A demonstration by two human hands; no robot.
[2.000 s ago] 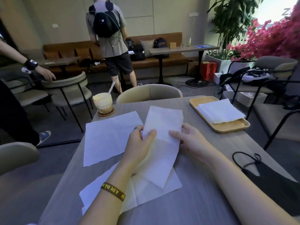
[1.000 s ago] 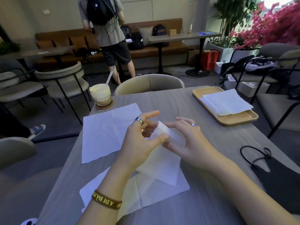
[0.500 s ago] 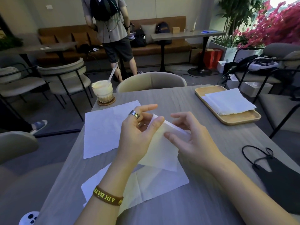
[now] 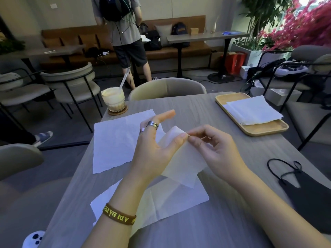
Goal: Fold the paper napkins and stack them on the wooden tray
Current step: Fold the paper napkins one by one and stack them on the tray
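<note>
Both hands hold one white paper napkin (image 4: pixel 184 161) just above the table, folded over on itself. My left hand (image 4: pixel 154 149) pinches its upper edge with thumb and fingers, the index finger sticking out. My right hand (image 4: pixel 213 149) pinches the same edge from the right, fingertips meeting the left thumb. An unfolded napkin (image 4: pixel 118 140) lies flat to the left. Another open napkin (image 4: pixel 170 199) lies under my hands near the front. The wooden tray (image 4: pixel 265 127) sits at the far right with a stack of folded napkins (image 4: pixel 254 110) on it.
A glass of iced drink with a straw (image 4: pixel 113 99) stands on a coaster at the table's far left corner. A black bag with cord handles (image 4: pixel 308 192) lies at the right edge. Chairs surround the table; a person stands beyond it.
The long napkin has been folded in half and lifted off the table. My hands came together, and both now pinch its top edge.
</note>
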